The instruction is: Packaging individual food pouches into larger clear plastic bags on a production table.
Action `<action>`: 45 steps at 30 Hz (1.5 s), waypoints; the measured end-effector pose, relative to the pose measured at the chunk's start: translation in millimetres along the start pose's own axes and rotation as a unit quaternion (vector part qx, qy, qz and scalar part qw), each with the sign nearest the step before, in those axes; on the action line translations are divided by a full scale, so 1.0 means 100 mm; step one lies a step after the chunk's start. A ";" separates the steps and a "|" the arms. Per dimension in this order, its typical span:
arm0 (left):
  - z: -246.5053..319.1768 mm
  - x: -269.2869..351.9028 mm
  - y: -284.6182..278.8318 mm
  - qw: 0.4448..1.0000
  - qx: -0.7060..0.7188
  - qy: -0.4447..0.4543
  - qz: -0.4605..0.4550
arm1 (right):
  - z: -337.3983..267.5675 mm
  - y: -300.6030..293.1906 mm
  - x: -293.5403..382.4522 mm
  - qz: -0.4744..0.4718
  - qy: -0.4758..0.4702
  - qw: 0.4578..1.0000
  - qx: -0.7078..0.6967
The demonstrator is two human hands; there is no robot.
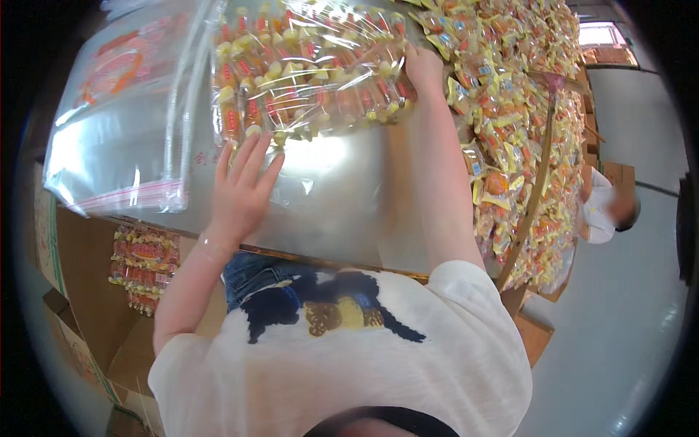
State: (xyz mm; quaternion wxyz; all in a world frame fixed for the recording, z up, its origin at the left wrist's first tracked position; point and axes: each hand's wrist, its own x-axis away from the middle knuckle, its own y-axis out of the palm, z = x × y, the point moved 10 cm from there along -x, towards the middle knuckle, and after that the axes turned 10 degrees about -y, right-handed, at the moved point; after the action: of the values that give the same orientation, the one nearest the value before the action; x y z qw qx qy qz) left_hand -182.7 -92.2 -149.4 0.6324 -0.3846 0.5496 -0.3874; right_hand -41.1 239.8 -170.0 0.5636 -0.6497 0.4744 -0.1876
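A clear plastic bag [311,71] lies on the metal tabletop [333,202], filled with rows of individually wrapped snacks with yellow ends and red labels. At its near left corner is my left hand [240,191], fingers spread and their tips touching the bag's edge. My right hand [426,71] is against the bag's right edge with the fingers bent. Whether those fingers pinch the film or only press the side cannot be told. Left of the filled bag is a stack of flat clear bags [125,131] with a red-orange print and a pink-striped edge.
A large heap of loose wrapped snacks [502,131] is on the right, with a wooden rail [538,196] across it. Below the table's left side, an open cardboard box [87,284] holds packed snack bags [144,262]. Beyond the heap is a person [600,210] in white.
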 end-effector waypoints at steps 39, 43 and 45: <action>-1.80 -1.06 0.64 0.588 0.783 -0.200 0.035 | 0.61 -0.26 0.93 0.200 0.138 0.811 -0.532; -1.73 -0.95 0.54 0.591 0.784 -0.185 0.041 | 0.56 -0.32 1.04 0.125 0.098 0.823 -0.545; -1.78 -0.98 0.45 0.638 0.717 -0.267 0.082 | 0.45 -0.38 1.04 0.095 0.085 0.797 -0.590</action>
State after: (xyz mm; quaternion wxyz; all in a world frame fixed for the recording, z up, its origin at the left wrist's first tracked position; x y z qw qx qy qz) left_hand -365.3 4.6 -169.8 0.8581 0.1492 -0.0647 -0.4871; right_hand 59.6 175.2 -179.1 0.0432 -0.7893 0.5987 0.1293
